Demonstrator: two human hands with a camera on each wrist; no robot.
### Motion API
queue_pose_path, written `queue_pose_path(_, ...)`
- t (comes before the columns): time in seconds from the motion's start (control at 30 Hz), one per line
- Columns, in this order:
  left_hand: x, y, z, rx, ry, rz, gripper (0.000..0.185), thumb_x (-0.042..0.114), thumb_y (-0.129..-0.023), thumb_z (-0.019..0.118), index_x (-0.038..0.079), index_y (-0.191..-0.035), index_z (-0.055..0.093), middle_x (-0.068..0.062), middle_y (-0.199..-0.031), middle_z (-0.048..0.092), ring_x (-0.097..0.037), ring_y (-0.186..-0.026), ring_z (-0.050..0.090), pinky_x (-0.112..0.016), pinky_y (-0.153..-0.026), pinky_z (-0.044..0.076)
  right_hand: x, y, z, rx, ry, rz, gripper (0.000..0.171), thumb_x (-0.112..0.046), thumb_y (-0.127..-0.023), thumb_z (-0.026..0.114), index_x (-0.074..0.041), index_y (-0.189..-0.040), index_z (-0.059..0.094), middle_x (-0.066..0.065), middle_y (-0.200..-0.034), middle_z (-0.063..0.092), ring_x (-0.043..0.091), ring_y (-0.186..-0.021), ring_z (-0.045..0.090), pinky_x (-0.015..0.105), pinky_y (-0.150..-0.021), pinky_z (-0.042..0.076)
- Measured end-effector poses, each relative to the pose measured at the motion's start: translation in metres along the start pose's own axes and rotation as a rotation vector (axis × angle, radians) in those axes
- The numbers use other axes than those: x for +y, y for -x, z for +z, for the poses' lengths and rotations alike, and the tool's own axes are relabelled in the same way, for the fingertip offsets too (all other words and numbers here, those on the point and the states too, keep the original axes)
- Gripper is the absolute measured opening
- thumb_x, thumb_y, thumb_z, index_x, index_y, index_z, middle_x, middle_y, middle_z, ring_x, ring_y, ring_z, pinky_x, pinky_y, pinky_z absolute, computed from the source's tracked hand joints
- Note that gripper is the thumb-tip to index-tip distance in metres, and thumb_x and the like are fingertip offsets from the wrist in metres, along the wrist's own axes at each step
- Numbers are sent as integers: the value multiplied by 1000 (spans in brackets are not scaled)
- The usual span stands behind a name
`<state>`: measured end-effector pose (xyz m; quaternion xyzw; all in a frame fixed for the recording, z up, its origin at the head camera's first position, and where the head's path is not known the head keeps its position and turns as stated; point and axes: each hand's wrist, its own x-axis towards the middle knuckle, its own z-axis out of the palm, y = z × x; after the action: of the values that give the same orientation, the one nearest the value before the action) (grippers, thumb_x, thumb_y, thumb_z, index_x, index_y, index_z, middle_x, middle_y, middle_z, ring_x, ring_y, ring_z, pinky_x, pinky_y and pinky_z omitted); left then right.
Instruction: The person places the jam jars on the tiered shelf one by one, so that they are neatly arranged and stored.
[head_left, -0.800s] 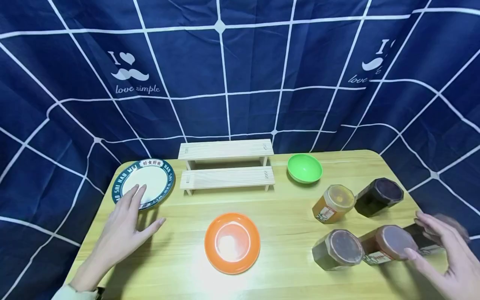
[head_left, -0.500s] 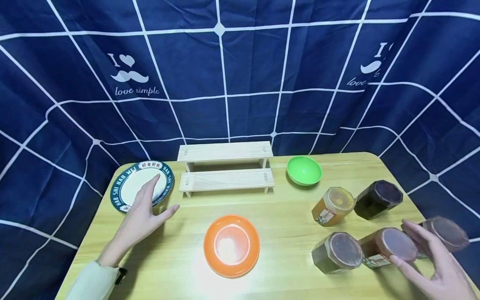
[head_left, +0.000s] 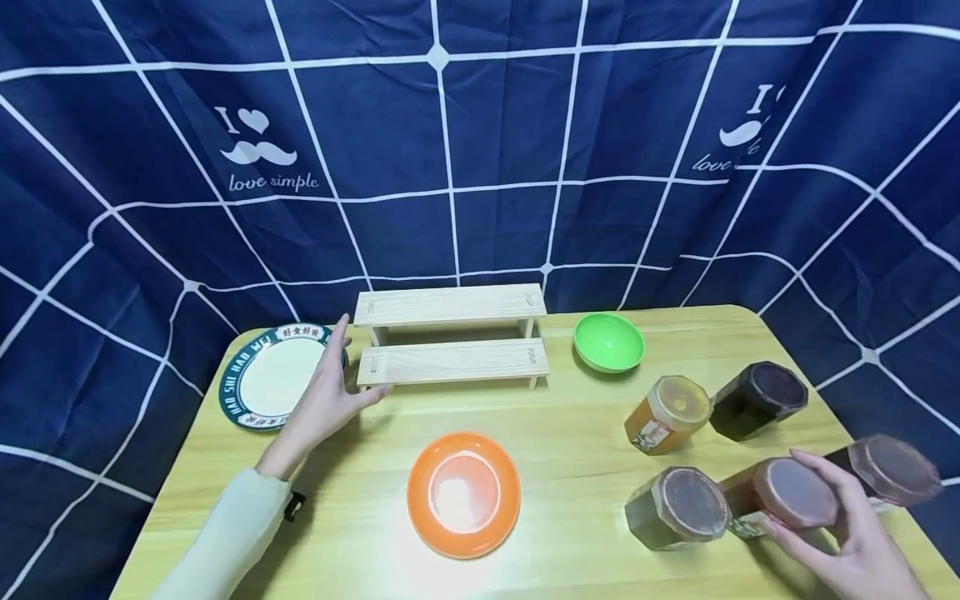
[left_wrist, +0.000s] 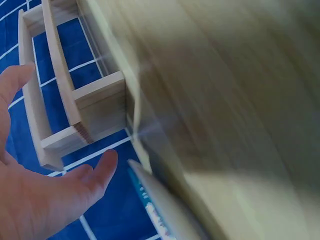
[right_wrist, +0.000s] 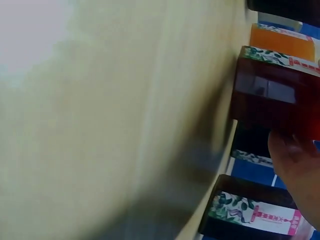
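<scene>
My left hand [head_left: 330, 396] reaches to the left end of a two-step wooden shelf [head_left: 453, 360], fingers spread and thumb apart. In the left wrist view, the shelf's end [left_wrist: 100, 102] lies past the thumb and fingers, with a gap between. My right hand [head_left: 843, 533] curls round a red-brown jar [head_left: 795, 492], thumb at its front and a finger behind its lid. The right wrist view shows that jar [right_wrist: 275, 92] with a digit of the hand [right_wrist: 300, 172] against its side. The right palm is mostly hidden.
Other jars stand around: grey-brown [head_left: 675, 508], amber [head_left: 667, 414], black [head_left: 757, 400] and dark-lidded [head_left: 888, 468]. An orange plate [head_left: 463, 494] lies mid-table, a green bowl [head_left: 609, 342] at the back, a blue-rimmed plate [head_left: 247, 392] at left. A blue curtain [head_left: 502, 125] hangs behind.
My left hand has moved right, from over the blue-rimmed plate to the shelf's left end. My right hand has moved left and closed round the red-brown jar.
</scene>
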<state>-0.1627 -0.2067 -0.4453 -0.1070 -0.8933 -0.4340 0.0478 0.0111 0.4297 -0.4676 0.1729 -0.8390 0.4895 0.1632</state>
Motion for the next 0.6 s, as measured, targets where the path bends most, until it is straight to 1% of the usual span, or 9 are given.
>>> queue_pose_path(0.03,-1,-3,2,-6,20,-1,127,24,-91,93,16,-176,-1,-26,-177,16,-48,-158,26,-70,-120,29,1,1,1,7,-20,-9,117,49,-52,71,21,-157,27,0,-146,55,1,-113,66,14,-81,55)
queue_pose_path(0.1,-5,-8,5,-13,47,-9,126,22,-91,93,16,-176,1,-25,-177,16,-48,-157,28,-69,-121,28,2,3,4,36,-6,-4,118,48,-51,73,21,-156,28,-3,-141,58,1,-111,66,14,-81,54)
queue_pose_path(0.17,-8,-12,7,-16,78,-14,126,22,-90,94,16,-176,2,-23,-178,16,-48,-156,30,-67,-122,28,-2,5,8,73,94,36,118,44,-53,79,17,-157,32,-9,-138,59,-3,-110,65,12,-81,53)
queue_pose_path(0.23,-11,-15,9,-15,114,-5,126,21,-90,94,18,-177,3,-21,-178,15,-49,-155,31,-65,-122,29,-8,7,11,101,216,97,118,38,-55,86,10,-159,37,-16,-135,58,-7,-106,64,10,-79,52)
queue_pose_path(0.27,-12,-16,11,-15,126,-3,126,21,-90,94,20,-177,3,-20,-179,15,-49,-155,32,-65,-121,30,-11,7,12,114,249,124,117,34,-57,89,8,-159,39,-18,-134,58,-9,-106,63,9,-79,51)
queue_pose_path(0.33,-13,-19,14,-9,140,8,126,20,-90,94,22,-177,3,-19,-178,17,-48,-153,36,-65,-120,33,-16,7,14,130,281,168,113,28,-61,92,5,-159,41,-20,-133,57,-10,-106,62,8,-79,50)
queue_pose_path(0.47,-13,-24,20,-2,148,11,128,19,-89,95,23,-177,2,-25,-168,32,-44,-144,46,-63,-114,39,-21,6,15,163,303,224,110,21,-66,95,-1,-161,43,-20,-131,58,-12,-105,62,8,-78,50)
queue_pose_path(0.53,-13,-24,22,0,146,7,130,20,-88,96,22,-176,1,-27,-160,41,-41,-139,48,-61,-112,40,-21,4,16,183,303,229,111,23,-66,94,-2,-161,43,-19,-130,58,-12,-102,63,8,-76,51)
queue_pose_path(0.6,-13,-24,22,-1,141,2,131,21,-87,97,22,-176,0,-28,-155,44,-41,-137,49,-60,-113,39,-22,3,17,205,299,232,110,25,-66,93,-3,-160,45,-17,-127,59,-11,-98,65,10,-73,52)
